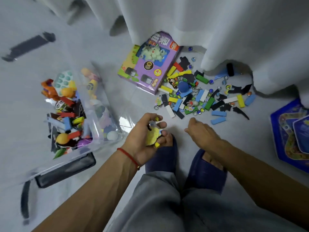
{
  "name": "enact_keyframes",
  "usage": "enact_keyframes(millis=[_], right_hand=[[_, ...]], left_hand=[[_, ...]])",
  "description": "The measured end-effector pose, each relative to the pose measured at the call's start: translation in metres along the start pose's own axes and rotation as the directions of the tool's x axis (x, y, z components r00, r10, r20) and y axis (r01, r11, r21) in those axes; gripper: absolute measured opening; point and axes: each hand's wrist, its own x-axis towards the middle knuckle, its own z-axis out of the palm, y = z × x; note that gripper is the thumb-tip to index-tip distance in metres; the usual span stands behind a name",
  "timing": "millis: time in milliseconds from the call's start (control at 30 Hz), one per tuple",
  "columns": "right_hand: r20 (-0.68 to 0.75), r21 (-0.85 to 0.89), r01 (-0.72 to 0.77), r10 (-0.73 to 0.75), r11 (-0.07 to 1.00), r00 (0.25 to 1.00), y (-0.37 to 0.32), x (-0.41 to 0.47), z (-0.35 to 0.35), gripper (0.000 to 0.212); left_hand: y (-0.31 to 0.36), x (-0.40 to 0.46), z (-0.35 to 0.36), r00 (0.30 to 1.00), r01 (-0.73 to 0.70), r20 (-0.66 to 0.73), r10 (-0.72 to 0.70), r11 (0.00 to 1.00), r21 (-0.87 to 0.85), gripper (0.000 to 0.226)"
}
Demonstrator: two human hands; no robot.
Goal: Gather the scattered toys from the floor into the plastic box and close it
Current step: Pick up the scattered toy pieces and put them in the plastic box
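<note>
A clear plastic box (107, 144) stands open on the floor at the left, holding several mixed toys. My left hand (143, 136) hovers just right of the box and grips a fuzzy yellow toy (153, 136) along with small yellow pieces. My right hand (203, 133) hangs over the floor with loose fingers and holds nothing. Beyond both hands lies a scattered pile of toys (200, 96): coloured blocks, marbles, black foam pieces and a blue ball. A purple toy package (150, 64) lies at the pile's left.
A white curtain (217, 30) hangs over the far side of the pile. A blue game board (291, 131) lies at the right edge. My feet in dark blue slippers (205, 171) stand below the hands. The box's dark latch (66, 169) faces me.
</note>
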Motion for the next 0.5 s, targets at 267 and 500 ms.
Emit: enact_keyframes(millis=[267, 500], right_hand=[[0.063, 0.526, 0.11, -0.168, 0.843, 0.984, -0.049, -0.068, -0.099, 0.032], [0.146, 0.732, 0.205, -0.443, 0.65, 0.884, -0.215, -0.14, -0.203, 0.01]], left_hand=[[0.043, -0.1, -0.041, 0.986, -0.121, 0.104, 0.129, 0.989, -0.084, 0.009], [0.11, -0.177, -0.104, 0.914, -0.406, -0.119, 0.389, 0.884, -0.23, 0.022]])
